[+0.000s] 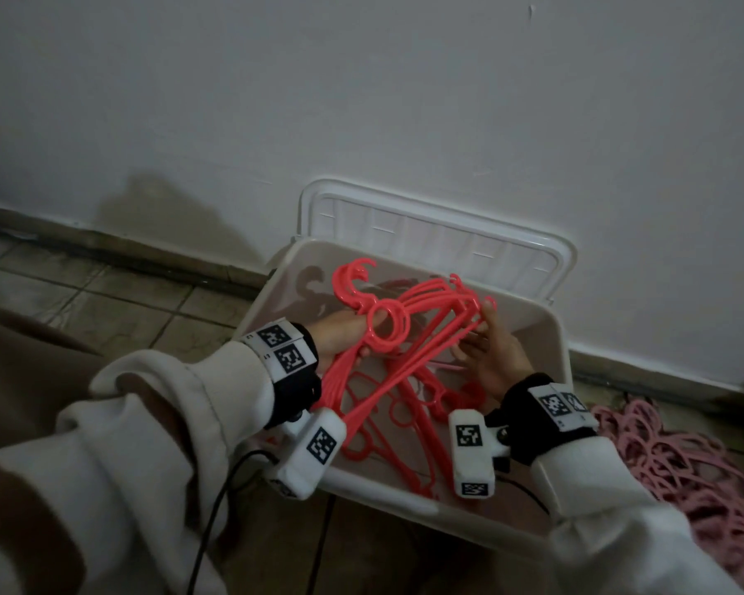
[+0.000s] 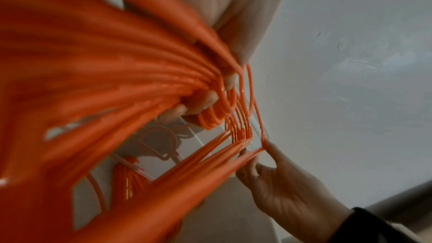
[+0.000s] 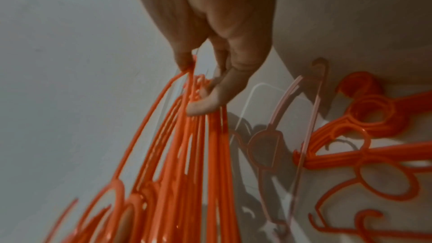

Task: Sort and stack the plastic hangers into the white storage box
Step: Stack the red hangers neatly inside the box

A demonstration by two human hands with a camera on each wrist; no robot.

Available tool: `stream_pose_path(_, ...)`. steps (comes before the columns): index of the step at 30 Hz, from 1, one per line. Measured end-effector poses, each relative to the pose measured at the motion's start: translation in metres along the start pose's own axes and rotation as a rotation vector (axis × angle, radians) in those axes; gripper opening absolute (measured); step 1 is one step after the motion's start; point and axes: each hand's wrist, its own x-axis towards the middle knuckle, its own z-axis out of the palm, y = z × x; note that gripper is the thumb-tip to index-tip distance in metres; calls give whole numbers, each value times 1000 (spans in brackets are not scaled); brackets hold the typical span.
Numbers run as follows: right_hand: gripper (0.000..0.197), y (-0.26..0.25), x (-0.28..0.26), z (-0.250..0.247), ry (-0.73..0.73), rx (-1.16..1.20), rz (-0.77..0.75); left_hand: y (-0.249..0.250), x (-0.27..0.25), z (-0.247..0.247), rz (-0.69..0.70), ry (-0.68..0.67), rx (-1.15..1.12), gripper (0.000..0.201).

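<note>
A bunch of several coral-red plastic hangers (image 1: 409,332) hangs tilted over the open white storage box (image 1: 404,504). My left hand (image 1: 340,337) grips the bunch at its ring necks, and its fingers (image 2: 210,101) curl through the loops. My right hand (image 1: 490,354) pinches the far shoulder ends of the same bunch between thumb and fingers (image 3: 205,103). Up close the bunch (image 3: 187,154) fans out as thin rods. More red hangers (image 1: 387,427) lie flat on the box floor below, and these stacked hangers (image 3: 374,136) lie to the right of my right hand.
The box lid (image 1: 447,234) leans upright against the white wall behind the box. A heap of pale pink hangers (image 1: 683,465) lies on the tiled floor right of the box. One pale pink hanger (image 3: 280,103) lies inside the box. A black cable (image 1: 215,508) trails from my left wrist.
</note>
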Motion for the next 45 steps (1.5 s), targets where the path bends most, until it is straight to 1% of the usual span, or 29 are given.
stream_pose_path(3, 44, 3, -3, -1, -73, -59, 13, -3, 1, 0, -24, -2, -8, 30)
stream_pose_path(4, 39, 6, -2, -2, -94, -107, -5, -3, -1, 0, -26, -17, -10, 28)
stream_pose_path(7, 7, 14, -5, 0, -159, -146, -15, -3, 0, 2, -34, -43, -13, 26)
stream_pose_path(8, 4, 17, -5, 2, -166, -134, -7, -2, -1, 2, -37, -44, -16, 26)
stream_pose_path(14, 19, 26, -9, 14, -94, -116, 99, -1, -6, 4, -46, -78, 43, 26)
stream_pose_path(16, 24, 25, -13, 19, -129, -57, 132, -2, -8, 5, -38, -84, 57, 24)
stream_pose_path(18, 29, 27, -13, 22, -212, 17, 152, -3, -8, 7, -29, -121, 57, 21)
stream_pose_path(20, 38, 30, -9, 24, -235, 50, 181, -4, -8, 9, -43, -154, 42, 29)
stream_pose_path(21, 43, 31, -7, 25, -216, 49, 177, -4, -9, 10, -51, -162, 29, 30)
stream_pose_path(22, 52, 33, -5, 25, -166, 43, 169, -3, -11, 13, -47, -174, 9, 29)
stream_pose_path(24, 80, 43, 8, 19, -41, 20, 166, 0, -10, 17, -24, -225, -32, 31)
stream_pose_path(25, 84, 48, 16, 14, 19, 17, 177, 2, -12, 19, -17, -250, -53, 31)
stream_pose_path(26, 75, 49, 19, 12, 82, 38, 182, 5, -15, 23, -26, -272, -71, 28)
stream_pose_path(28, 45, 46, 16, 10, 160, 41, 194, 9, -19, 28, -50, -324, -78, 21)
stream_pose_path(30, 27, 41, 10, 8, 154, 34, 184, 10, -22, 31, -40, -369, -14, 30)
stream_pose_path(31, 23, 40, 9, 6, 145, 25, 182, 11, -24, 31, -26, -389, 43, 32)
stream_pose_path(33, 17, 39, 7, 5, 138, 37, 174, 12, -29, 32, 27, -424, 207, 33)
stream_pose_path(35, 20, 40, 7, 6, 168, 15, 172, 11, -32, 32, 103, -449, 376, 36)
stream_pose_path(37, 25, 44, 13, 9, 204, 1, 209, 5, -31, 34, 133, -380, 496, 38)
stream_pose_path(39, 19, 44, 17, 11, 228, -10, 226, -1, -26, 35, 145, -275, 570, 39)
stream_pose_path(43, 18, 32, 3, 16, 111, 37, 277, 4, -24, 31, 143, -185, 622, 48)
stream_pose_path(45, 25, 30, 4, 13, 60, 95, 271, 6, -23, 27, 146, -140, 634, 52)
